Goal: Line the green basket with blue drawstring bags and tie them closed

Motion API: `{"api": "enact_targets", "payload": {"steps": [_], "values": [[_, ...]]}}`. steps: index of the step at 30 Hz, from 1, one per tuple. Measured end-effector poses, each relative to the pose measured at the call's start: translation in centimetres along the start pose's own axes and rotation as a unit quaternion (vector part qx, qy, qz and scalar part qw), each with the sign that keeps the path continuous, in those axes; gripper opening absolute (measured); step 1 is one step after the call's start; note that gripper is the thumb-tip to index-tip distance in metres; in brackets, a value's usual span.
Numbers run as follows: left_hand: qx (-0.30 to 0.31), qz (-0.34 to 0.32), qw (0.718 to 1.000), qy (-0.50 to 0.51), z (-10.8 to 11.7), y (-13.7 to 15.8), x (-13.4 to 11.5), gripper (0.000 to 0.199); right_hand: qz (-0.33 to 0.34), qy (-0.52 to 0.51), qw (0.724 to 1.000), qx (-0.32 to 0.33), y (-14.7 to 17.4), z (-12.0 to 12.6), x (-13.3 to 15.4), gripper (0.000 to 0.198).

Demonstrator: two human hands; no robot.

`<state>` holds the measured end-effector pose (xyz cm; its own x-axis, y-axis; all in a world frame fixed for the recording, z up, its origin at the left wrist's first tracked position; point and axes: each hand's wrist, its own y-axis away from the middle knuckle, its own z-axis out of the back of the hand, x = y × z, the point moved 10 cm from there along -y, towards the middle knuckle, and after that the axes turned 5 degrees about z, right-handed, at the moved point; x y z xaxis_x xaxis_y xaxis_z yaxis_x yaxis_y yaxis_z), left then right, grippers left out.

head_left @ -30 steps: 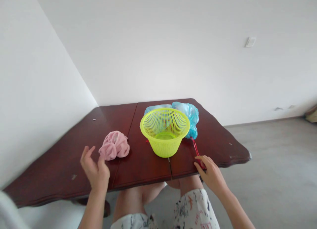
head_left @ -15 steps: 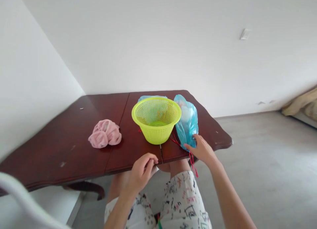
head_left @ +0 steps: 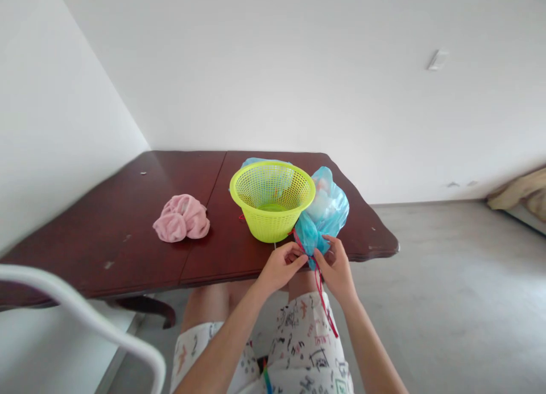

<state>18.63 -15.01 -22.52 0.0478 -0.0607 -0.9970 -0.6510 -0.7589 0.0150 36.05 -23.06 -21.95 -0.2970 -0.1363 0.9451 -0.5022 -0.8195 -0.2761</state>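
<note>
A blue plastic bag with something whitish inside lies at the right of the table, its gathered neck toward me. My right hand is closed on that neck, thumb and fingers pinching the plastic. From the left, my left hand is closed at the same neck, its fingertips at the red drawstring. The loose ends of the string hang over the table edge above my lap. Just left of the bag stands a yellow-green plastic basket, upright, with nothing visible inside.
A crumpled pink cloth lies on the dark red table to the left. Part of another blue plastic bag shows behind the basket. A white curved bar crosses the lower left, and a wall rises behind the table.
My left hand has moved right and up to the bag's neck. My right hand has gathered the neck, and the bag is bunched closer to the basket. The view has shifted slightly.
</note>
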Motion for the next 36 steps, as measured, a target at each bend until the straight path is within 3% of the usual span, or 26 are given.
{"api": "enact_targets", "payload": {"steps": [2,4,7,9,11,13,16,22,25,30,34,36], "values": [[0.01,-0.002,0.999,0.051,-0.5,-0.7,0.2,0.058,0.061,0.073,0.992,-0.079,0.7,1.1,1.8,0.074],[0.021,-0.008,0.994,0.103,-0.8,-1.0,-0.2,0.062,0.138,0.162,0.969,-0.126,1.6,1.4,4.4,0.059],[0.006,-0.016,0.989,0.15,-0.6,-1.0,-1.0,0.063,0.233,0.235,0.933,-0.142,2.4,0.9,7.8,0.023],[-0.015,-0.026,0.989,0.147,-0.2,-0.8,-1.7,0.061,0.255,0.242,0.929,-0.119,2.2,0.3,9.1,0.02],[-0.032,-0.04,0.992,0.111,0.1,-0.5,-2.5,0.057,0.231,0.204,0.951,-0.04,1.3,-1.0,9.0,0.027],[-0.041,-0.052,0.996,0.062,0.2,-0.2,-3.2,0.053,0.161,0.121,0.978,0.055,0.3,-2.6,7.8,0.041],[-0.043,-0.057,0.997,0.014,0.4,0.1,-3.5,0.047,0.084,0.029,0.992,0.091,-0.8,-3.4,6.7,0.062],[-0.075,-0.042,0.996,0.016,2.5,0.4,-2.2,0.039,0.134,0.06,0.988,-0.039,-2.1,-0.2,8.5,0.059],[-0.084,-0.033,0.991,-0.095,3.3,1.2,-2.5,0.03,0.159,0.082,0.978,-0.103,-2.1,1.7,9.8,0.059],[-0.079,-0.061,0.937,-0.336,4.1,2.6,-4.9,0.018,0.144,0.084,0.969,-0.179,-3.0,4.5,10.5,0.06],[-0.102,-0.051,0.918,-0.381,6.3,3.1,-5.7,0.017,0.118,0.037,0.943,-0.31,-4.6,8.6,9.6,0.061],[-0.117,-0.039,0.919,-0.374,7.4,3.5,-5.8,0.016,0.111,-0.004,0.934,-0.34,-6.0,10.2,8.9,0.062]]}}
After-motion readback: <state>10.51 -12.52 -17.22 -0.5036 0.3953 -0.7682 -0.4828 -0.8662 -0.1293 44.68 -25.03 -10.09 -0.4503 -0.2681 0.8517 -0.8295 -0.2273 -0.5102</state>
